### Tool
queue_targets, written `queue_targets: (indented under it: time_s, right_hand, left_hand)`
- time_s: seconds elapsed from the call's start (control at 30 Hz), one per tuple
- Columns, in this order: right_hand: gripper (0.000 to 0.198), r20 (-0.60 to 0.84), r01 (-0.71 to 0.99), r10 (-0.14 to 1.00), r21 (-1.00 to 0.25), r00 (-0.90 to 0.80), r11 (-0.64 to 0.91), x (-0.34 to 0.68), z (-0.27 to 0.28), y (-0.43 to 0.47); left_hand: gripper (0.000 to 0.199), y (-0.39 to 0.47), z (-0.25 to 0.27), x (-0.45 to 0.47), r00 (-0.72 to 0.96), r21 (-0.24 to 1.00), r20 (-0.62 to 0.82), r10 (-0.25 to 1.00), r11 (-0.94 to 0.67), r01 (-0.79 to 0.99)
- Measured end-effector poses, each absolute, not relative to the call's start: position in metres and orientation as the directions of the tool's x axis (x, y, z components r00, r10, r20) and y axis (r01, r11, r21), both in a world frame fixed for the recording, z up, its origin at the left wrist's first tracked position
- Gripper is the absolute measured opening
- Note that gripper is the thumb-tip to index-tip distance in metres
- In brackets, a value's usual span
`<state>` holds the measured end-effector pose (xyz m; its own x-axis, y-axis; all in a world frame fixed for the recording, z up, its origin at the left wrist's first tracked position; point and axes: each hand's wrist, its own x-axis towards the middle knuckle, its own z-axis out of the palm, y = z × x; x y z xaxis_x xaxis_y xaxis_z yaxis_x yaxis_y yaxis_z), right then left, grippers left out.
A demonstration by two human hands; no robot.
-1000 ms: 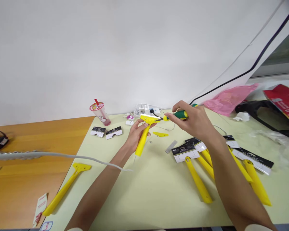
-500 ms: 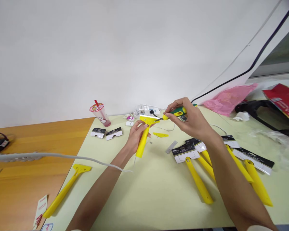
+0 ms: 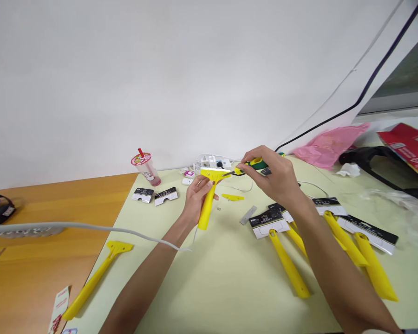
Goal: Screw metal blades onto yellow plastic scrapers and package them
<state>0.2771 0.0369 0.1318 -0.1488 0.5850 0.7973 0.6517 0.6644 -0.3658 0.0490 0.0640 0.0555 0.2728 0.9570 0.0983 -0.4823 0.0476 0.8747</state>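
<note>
A yellow scraper (image 3: 206, 211) is gripped by my left hand (image 3: 195, 199), its handle pointing down towards me and its wide head at the top. My right hand (image 3: 273, 174) is closed around a green and yellow screwdriver (image 3: 258, 163). The screwdriver's tip meets the right side of the scraper head, though its exact contact is too small to make out. Beneath them on the table lie a loose yellow head plate (image 3: 232, 197), a tiny metal piece (image 3: 218, 208) and a flat grey blade (image 3: 248, 215).
Several carded yellow scrapers (image 3: 289, 264) lie at the right. Another scraper (image 3: 97, 278) rests at the table's left edge. A drink cup (image 3: 146, 171) stands behind two cards (image 3: 166, 196). A grey cable (image 3: 125, 230) crosses the left side. A pink bag (image 3: 329, 146) sits far right.
The view has shifted slightly. Both hands keep their holds, with the screwdriver still at the scraper head; my right hand has turned a little around the screwdriver.
</note>
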Motion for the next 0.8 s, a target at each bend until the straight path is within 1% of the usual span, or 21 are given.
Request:
queue_targets:
  time_s: [0.1,0.23,0.43,0.53,0.6,0.7,0.8]
  right_hand:
    - [0.014,0.815,0.638,0.563,-0.361,-0.139,0.680,0.276,0.132,0.037]
    - [0.015,0.808,0.635,0.574,-0.374,-0.135,0.676,0.275,0.131,0.037]
    - [0.013,0.807,0.624,0.572,-0.376,-0.142,0.685,0.275,0.129,0.039]
    - [0.014,0.813,0.629,0.571,-0.386,-0.113,0.675,0.274,0.127,0.040]
    - [0.015,0.831,0.629,0.550,-0.382,-0.088,0.677,0.272,0.125,0.042]
    - [0.015,0.858,0.624,0.507,-0.355,-0.078,0.696,0.268,0.124,0.043]
    - [0.017,0.861,0.633,0.503,-0.347,-0.079,0.692,0.265,0.122,0.045]
  left_hand:
    - [0.051,0.064,0.057,0.048,0.256,0.862,0.100,0.962,0.045,-0.504]
    - [0.054,0.065,0.056,0.048,0.237,0.851,0.090,0.967,0.049,-0.523]
    - [0.049,0.065,0.057,0.048,0.241,0.851,0.098,0.966,0.045,-0.523]
    - [0.048,0.066,0.056,0.047,0.239,0.853,0.084,0.967,0.054,-0.519]
    - [0.047,0.067,0.056,0.047,0.237,0.850,0.087,0.968,0.052,-0.523]
    - [0.051,0.070,0.053,0.047,0.223,0.847,0.104,0.969,0.032,-0.531]
    - [0.059,0.072,0.050,0.046,0.196,0.848,0.105,0.975,0.014,-0.529]
